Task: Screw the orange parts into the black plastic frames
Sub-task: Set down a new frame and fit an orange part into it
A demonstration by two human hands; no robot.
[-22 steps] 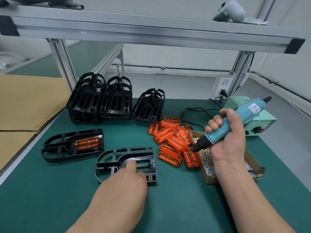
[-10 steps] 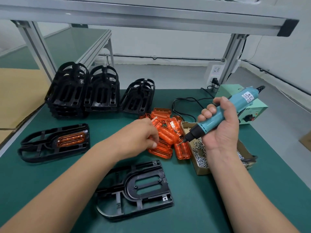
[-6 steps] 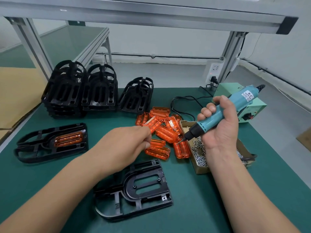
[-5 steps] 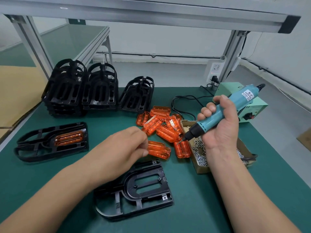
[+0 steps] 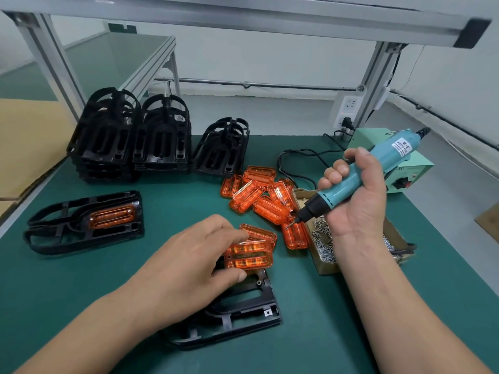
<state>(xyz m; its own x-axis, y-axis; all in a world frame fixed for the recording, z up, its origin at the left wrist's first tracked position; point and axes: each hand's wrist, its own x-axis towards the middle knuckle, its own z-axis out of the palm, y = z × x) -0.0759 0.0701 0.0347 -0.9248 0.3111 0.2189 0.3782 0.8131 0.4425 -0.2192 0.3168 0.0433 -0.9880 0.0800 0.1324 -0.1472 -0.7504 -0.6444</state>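
Far left of the left hand, a finished black frame (image 5: 54, 238) lies flat with an orange part (image 5: 112, 217) seated in it, long axis left to right and squared end towards the hand. Beyond it, three stacks of black frames (image 5: 162, 133) stand in a row. The left hand (image 5: 189, 265) pinches a loose orange part (image 5: 248, 255) between curled fingers above and thumb below. That piece juts out to the right of the fingertips, ribbed face up, its long axis running left to right. Under the palm and forearm lies an unfilled black frame (image 5: 243, 311), flat on the mat, its squared end pointing right and its rounded end hidden beneath the forearm. Just past the fingertips sits a jumbled pile of orange parts (image 5: 259, 195), pointing every way. To the right of the pile, and below the right hand, is an open cardboard box (image 5: 326, 267) of small screws (image 5: 322, 238). The right hand (image 5: 356, 201) is wrapped round a teal electric screwdriver (image 5: 359, 174), held off the table, its bit aimed down and left over the pile's right edge and its cabled tail up and right. Behind that hand stands a pale green power unit (image 5: 410, 168). Everything rests on a dark green mat (image 5: 175, 201) under an aluminium bench rail (image 5: 243, 20), with a wall socket (image 5: 348, 109) on the right post.
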